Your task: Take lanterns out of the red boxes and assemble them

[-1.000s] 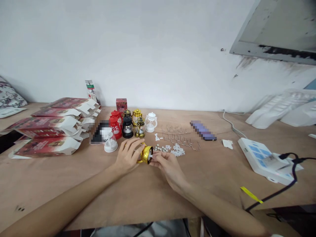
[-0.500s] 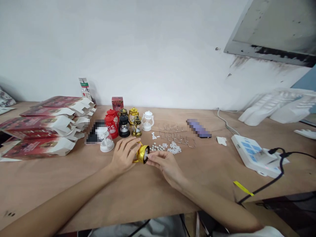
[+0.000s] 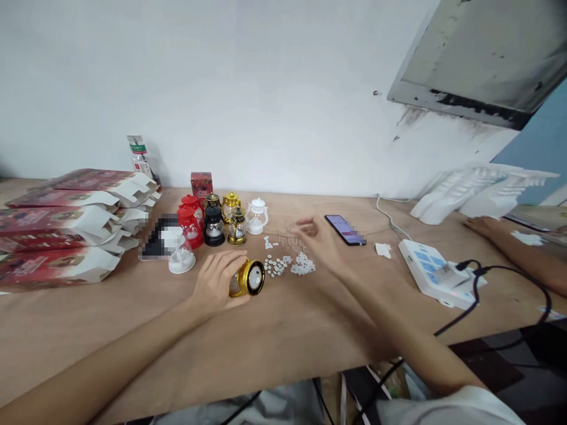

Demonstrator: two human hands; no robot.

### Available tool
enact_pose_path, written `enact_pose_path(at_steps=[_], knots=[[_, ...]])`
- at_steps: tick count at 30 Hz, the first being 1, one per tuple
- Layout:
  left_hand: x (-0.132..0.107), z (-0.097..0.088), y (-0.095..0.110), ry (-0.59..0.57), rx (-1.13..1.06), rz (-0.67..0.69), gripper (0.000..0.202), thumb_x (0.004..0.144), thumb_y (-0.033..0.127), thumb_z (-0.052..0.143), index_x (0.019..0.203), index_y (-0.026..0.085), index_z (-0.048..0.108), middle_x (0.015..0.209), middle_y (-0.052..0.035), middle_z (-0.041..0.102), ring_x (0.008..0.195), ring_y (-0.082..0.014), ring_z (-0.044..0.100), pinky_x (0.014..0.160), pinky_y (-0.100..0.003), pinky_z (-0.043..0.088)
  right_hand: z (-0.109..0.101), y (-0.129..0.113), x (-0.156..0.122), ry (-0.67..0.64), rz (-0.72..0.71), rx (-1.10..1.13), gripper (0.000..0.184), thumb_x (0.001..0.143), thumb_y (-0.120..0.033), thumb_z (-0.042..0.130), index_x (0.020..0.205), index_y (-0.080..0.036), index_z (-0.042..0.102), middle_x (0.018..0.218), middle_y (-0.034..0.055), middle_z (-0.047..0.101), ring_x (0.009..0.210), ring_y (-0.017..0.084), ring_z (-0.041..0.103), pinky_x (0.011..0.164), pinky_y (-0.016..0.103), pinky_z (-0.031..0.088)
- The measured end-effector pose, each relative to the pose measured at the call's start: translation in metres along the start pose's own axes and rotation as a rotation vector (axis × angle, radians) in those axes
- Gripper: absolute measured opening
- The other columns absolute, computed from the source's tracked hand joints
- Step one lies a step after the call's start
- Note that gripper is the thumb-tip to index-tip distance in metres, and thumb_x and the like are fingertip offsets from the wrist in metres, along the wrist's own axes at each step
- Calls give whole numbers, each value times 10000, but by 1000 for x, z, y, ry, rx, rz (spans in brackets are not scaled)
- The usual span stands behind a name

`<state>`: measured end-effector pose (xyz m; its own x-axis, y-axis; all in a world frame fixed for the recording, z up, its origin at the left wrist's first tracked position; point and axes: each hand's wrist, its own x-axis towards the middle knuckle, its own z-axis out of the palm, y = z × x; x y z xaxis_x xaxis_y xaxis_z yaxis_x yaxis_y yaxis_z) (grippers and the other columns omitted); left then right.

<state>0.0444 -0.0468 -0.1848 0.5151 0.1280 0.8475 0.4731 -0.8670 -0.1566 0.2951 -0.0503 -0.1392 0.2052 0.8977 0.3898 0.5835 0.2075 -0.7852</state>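
Note:
My left hand (image 3: 217,280) is wrapped round a small gold lantern (image 3: 252,277), which lies tilted on its side with its round base turned to the right. A dark ring and a white centre show on that base. My right hand (image 3: 321,242), a little blurred, hovers over thin bent wire handles (image 3: 287,241) with its fingers apart and nothing visible in them. Below the wires lie small round white pieces (image 3: 275,265) and a heap of small white plastic parts (image 3: 303,264). A clear dome on a white base (image 3: 181,260) stands left of my left hand.
Small red, black, bronze, gold and white lanterns (image 3: 214,227) stand behind. Printed cartons (image 3: 57,227) are stacked left. A phone (image 3: 345,230), a white power strip (image 3: 432,274) with black cables and white moulded pieces (image 3: 460,192) lie right. Another person's hand (image 3: 487,225) rests at far right.
My right hand has left the lantern's base and moved up and right over the wires. The lantern's base now faces more toward me. Another person's arm has come into view on the right.

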Motion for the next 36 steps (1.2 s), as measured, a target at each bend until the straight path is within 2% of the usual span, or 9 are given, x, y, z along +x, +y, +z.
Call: enact_pose_path(at_steps=[3, 5, 17, 21, 25, 27, 30, 33, 36], knots=[[-6, 2, -3, 18, 8, 43, 471, 798, 331, 558, 1230, 228, 402, 1109, -161, 593, 964, -263, 594, 700, -362, 469, -24, 25, 41, -156, -92, -824, 248, 842, -137, 409, 1055, -174, 531, 1084, 86, 648, 979, 187, 596, 771, 286, 441], [-11, 5, -3, 31, 17, 65, 408, 807, 293, 558, 1201, 292, 453, 1175, -137, 562, 1023, -268, 581, 730, -373, 481, -29, 37, 55, -234, -89, -966, 299, 817, -78, 396, 1063, -163, 544, 1038, 106, 666, 971, 219, 602, 744, 293, 429], [-13, 13, 2, 41, -85, -124, 219, 846, 314, 507, 1027, 253, 613, 1104, -84, 637, 1064, -217, 598, 849, -342, 519, -13, 59, 62, -421, -120, -1180, 421, 757, 5, 421, 1158, -106, 479, 958, 180, 671, 904, 258, 627, 704, 292, 401], [-11, 17, 9, 73, -153, -321, 276, 824, 391, 539, 1046, 244, 612, 1060, -83, 666, 1006, -226, 631, 850, -347, 527, -15, 60, 61, -352, -118, -1163, 396, 763, 1, 407, 1141, -92, 481, 950, 181, 665, 924, 255, 611, 722, 291, 405], [-8, 18, 13, 55, -216, -470, 381, 776, 442, 595, 1096, 237, 589, 1048, -88, 670, 968, -259, 646, 851, -387, 529, -23, 53, 63, -158, -85, -1133, 397, 800, -27, 341, 1180, -56, 451, 1095, 229, 600, 992, 272, 572, 741, 319, 417], [-8, 15, 11, 47, -203, -450, 343, 792, 401, 586, 1095, 241, 588, 1063, -91, 659, 978, -250, 640, 852, -385, 526, -24, 46, 60, 0, -90, -969, 372, 809, -72, 346, 1158, -60, 474, 1126, 214, 581, 972, 254, 571, 757, 327, 425], [-10, 9, 3, 23, -155, -238, 224, 819, 257, 562, 1038, 268, 610, 1138, -92, 610, 1072, -234, 590, 832, -358, 524, -11, 34, 47, 221, -60, -348, 282, 766, -158, 434, 1010, -101, 563, 895, 110, 639, 782, 190, 590, 723, 311, 446], [-6, 1, -3, 24, -113, -69, 271, 794, 163, 587, 1041, 274, 589, 1188, -100, 563, 1167, -255, 511, 839, -381, 506, 13, 21, 23, 181, 64, 269, 203, 718, -269, 527, 862, -144, 596, 688, 11, 601, 624, 144, 560, 641, 295, 455], [1, -4, -2, 85, -61, -174, 292, 779, 167, 620, 1052, 256, 564, 1094, -95, 600, 1052, -239, 549, 815, -392, 496, 36, 10, 0, 102, 126, 616, 246, 667, -363, 629, 814, -168, 601, 625, -32, 566, 581, 114, 535, 623, 277, 451]])
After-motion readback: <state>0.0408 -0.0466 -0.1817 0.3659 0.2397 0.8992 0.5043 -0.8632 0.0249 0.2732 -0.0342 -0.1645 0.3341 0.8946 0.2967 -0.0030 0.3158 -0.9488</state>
